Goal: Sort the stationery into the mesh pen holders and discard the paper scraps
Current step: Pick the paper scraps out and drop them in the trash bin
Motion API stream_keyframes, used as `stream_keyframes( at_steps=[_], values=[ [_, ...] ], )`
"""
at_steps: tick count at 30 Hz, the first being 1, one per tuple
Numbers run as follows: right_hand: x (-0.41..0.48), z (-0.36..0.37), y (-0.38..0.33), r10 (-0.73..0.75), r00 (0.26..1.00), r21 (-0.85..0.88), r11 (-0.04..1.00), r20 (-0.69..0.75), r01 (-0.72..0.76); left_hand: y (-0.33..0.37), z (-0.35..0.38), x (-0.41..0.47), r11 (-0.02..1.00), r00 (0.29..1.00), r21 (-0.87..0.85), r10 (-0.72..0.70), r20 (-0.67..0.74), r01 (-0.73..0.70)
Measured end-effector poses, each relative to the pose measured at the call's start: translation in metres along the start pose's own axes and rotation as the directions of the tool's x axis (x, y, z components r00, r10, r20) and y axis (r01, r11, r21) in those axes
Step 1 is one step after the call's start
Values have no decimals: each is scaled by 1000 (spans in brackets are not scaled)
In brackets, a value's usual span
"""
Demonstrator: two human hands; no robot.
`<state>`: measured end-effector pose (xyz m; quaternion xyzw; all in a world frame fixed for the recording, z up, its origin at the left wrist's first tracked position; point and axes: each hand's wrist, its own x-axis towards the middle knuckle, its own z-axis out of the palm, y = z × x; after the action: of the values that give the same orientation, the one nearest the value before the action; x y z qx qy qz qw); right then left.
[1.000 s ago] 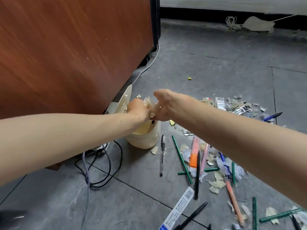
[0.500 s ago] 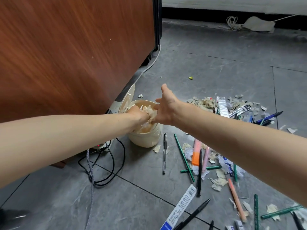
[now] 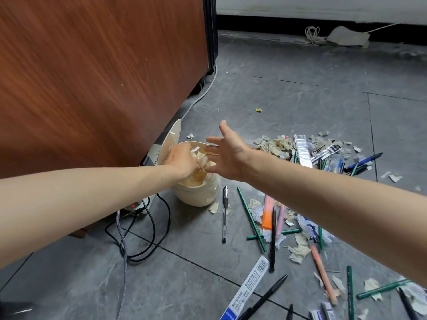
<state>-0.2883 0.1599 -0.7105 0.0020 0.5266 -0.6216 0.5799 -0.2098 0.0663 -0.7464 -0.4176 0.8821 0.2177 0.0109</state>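
Note:
A small cream bin stands on the grey floor with its lid tipped up, full of paper scraps. My left hand reaches down into the bin, its fingers curled into the scraps. My right hand hovers over the bin's right rim with fingers spread and holds nothing. More scraps lie in a heap to the right. A clear black pen, a green pencil and an orange highlighter lie among several other pens. No mesh pen holder is in view.
A brown wooden cabinet rises on the left, right behind the bin. A power strip with looping black cables lies at its foot. A barcoded white package lies at the front. A coiled white cord lies by the far wall.
My two hands were pressed together over the bin on a bunch of scraps. My right hand has opened and drawn off to the right, and my left hand has sunk into the bin.

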Motion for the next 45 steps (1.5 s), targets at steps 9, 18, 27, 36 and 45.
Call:
stream_keyframes(
  at_steps=[9, 18, 27, 36, 45],
  values=[
    [6, -9, 1, -59, 998, -103, 993, -29, 56, -6, 3, 6, 979, 984, 157, 105, 144, -128],
    [-20, -58, -9, -120, 987, -229, 969, -105, 93, 31, 6, -10, 962, 946, 23, 273, -174, -274],
    [-103, -169, -5, -127, 932, -404, 915, -341, -23, 123, 69, -53, 871, 862, 77, 463, 206, -486],
    [-212, -295, 45, -24, 808, -446, 843, -589, -300, 207, 158, -101, 674, 556, 19, 594, 581, -739],
    [-266, -371, 131, -13, 715, -620, 510, -699, -596, 241, 232, -168, 477, 346, 89, 484, 804, -874]
  ],
)
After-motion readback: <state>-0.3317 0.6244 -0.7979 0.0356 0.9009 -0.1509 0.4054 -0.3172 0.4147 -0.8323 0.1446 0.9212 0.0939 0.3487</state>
